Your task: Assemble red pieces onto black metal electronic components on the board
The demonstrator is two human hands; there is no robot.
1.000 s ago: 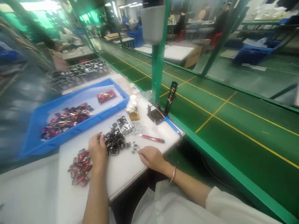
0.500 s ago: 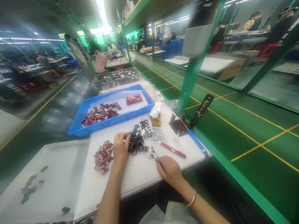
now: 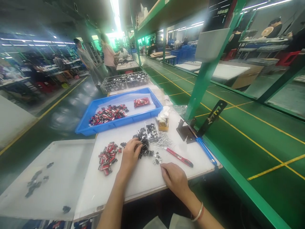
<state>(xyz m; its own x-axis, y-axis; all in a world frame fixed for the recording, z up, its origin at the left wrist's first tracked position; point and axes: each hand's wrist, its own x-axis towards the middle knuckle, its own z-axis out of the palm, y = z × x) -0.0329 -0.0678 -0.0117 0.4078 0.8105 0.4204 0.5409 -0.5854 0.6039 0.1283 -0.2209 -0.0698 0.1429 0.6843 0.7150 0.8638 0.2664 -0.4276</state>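
My left hand [image 3: 131, 153] reaches over the left side of a pile of small black parts [image 3: 145, 149], fingers curled together at its edge. What its fingertips grip, if anything, is hidden. My right hand [image 3: 175, 176] rests low at the table's front edge, thumb and forefinger pinched at a small metal piece [image 3: 160, 161]. Several similar bits lie beside those fingertips. Left of my left hand is a heap of red-and-black parts [image 3: 107, 159]. Behind the black pile stands a clear box [image 3: 152, 131] of dark parts, with thin metal pins [image 3: 163, 140] scattered next to it.
A red-handled tool [image 3: 179, 157] lies right of the pins. Farther right are a blue-handled tool [image 3: 206, 152] and a dark metal fixture [image 3: 187, 131]. A blue tray [image 3: 119, 126] holds more red-and-black parts. A green post [image 3: 199, 90] rises behind. Other people are in the background.
The camera view has shifted, moving the scene rightward. My left hand has moved right, closer over the black pile, and a loose black part shows left of it. My right hand stays by the metal bits.
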